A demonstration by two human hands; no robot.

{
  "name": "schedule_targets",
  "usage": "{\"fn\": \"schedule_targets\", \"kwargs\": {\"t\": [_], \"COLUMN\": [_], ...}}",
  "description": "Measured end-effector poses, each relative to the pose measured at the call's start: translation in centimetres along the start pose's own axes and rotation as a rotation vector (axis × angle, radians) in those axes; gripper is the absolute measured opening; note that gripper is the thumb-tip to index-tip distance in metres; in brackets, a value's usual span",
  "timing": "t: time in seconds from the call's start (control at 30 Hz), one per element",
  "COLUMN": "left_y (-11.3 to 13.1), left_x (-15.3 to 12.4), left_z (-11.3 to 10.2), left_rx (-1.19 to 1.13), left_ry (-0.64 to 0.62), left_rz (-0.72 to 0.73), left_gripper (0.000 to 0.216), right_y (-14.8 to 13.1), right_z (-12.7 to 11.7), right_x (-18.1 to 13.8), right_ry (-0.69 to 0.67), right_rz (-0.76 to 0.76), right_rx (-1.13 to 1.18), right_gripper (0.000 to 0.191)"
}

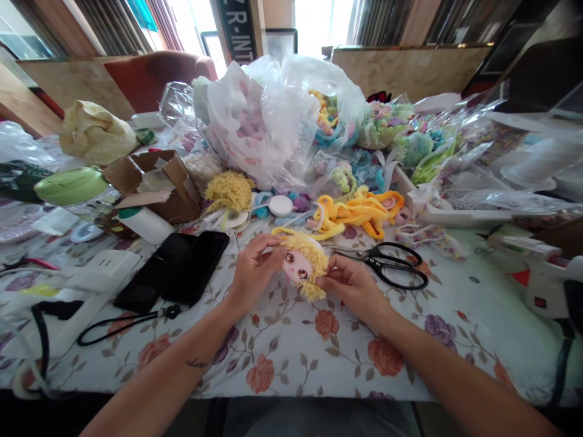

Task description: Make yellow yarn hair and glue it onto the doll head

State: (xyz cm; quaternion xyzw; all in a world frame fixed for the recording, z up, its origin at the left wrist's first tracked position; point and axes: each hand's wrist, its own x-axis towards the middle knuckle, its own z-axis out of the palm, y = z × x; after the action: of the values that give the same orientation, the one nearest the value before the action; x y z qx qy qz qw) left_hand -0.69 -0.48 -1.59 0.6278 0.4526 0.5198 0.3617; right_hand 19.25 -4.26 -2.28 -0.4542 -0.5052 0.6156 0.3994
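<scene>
A small doll head (297, 266) with a painted face and curly yellow hair is held between my two hands above the flowered tablecloth. My left hand (259, 267) pinches its left side near the top, by a yellow strip (314, 233). On the lower right, my right hand (348, 282) has its fingers closed on the curls. The face is turned up toward me and tilted. Black-handled scissors (395, 265) lie just beyond my right hand. Behind the head is a tangle of yellow-orange fuzzy strips (359, 212).
Two black phones (200, 267) and a white power strip (50, 318) lie on the left. A glue gun (532, 261) stands at the right edge. Farther back are a cardboard box (182, 188), a yellow curly tuft (229, 190), plastic bags (273, 133) of plush pieces and a white tray (478, 217).
</scene>
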Motion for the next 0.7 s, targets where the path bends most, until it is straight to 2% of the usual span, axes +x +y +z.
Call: {"fn": "schedule_targets", "kwargs": {"t": [0.23, 0.4, 0.6, 0.7], "left_y": [0.1, 0.3, 0.7, 0.9], "left_x": [0.2, -0.4, -1.5, -1.6], "left_z": [-0.3, 0.1, 1.0, 1.1], "left_rx": [-0.067, -0.049, -0.074, -0.094], "left_ry": [-0.062, -0.057, -0.024, -0.037], "left_rz": [-0.053, -0.205, -0.253, -0.283], "left_gripper": [0.015, 0.019, 0.022, 0.02], "right_y": [-0.5, -0.6, -0.6, -0.7], "right_z": [0.3, 0.0, -0.3, -0.3], "right_x": [0.0, 0.1, 0.6, 0.6], "right_ry": [0.052, 0.178, 0.276, 0.301], "right_rz": [0.048, 0.062, -0.077, -0.087], "right_rx": [0.011, -0.037, -0.089, -0.101], "right_gripper": [0.023, 0.025, 0.029, 0.03]}}
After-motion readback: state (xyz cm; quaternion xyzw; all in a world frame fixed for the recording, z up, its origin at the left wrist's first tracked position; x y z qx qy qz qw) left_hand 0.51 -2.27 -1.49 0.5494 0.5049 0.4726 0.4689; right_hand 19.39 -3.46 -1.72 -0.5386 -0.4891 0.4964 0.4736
